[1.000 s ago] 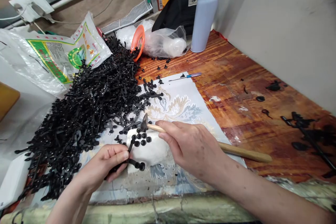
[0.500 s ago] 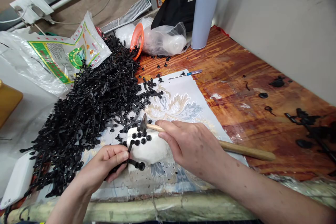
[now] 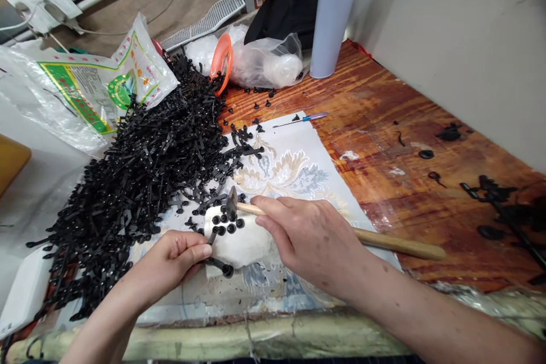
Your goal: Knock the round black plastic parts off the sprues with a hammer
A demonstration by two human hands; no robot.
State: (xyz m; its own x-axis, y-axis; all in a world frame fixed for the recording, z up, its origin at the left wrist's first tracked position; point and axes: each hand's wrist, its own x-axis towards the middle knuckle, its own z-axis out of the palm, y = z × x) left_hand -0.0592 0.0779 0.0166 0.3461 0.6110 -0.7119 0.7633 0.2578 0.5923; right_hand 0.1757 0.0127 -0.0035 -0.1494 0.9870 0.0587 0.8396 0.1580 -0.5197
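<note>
My right hand [image 3: 313, 239] grips a small hammer [image 3: 392, 243] by its wooden handle. The dark hammer head [image 3: 231, 200] rests over several small black round caps [image 3: 226, 225] on a white block [image 3: 241, 242]. My left hand [image 3: 170, 261] pinches a black plastic strip [image 3: 219, 264] against the block's near left edge. A big heap of the same black strips [image 3: 145, 170] lies just left of the block.
A patterned white cloth [image 3: 294, 165] covers the wooden table [image 3: 405, 125]. Behind stand a pale blue bottle [image 3: 330, 17], clear plastic bags [image 3: 264, 65], an orange lid [image 3: 222, 62], a printed bag [image 3: 98, 88] and a small screwdriver [image 3: 301, 120]. Black scraps [image 3: 490, 193] lie at right.
Almost nothing has moved: the hammer head stays over the caps and my left hand keeps its pinch on the strip. The view has shifted slightly.
</note>
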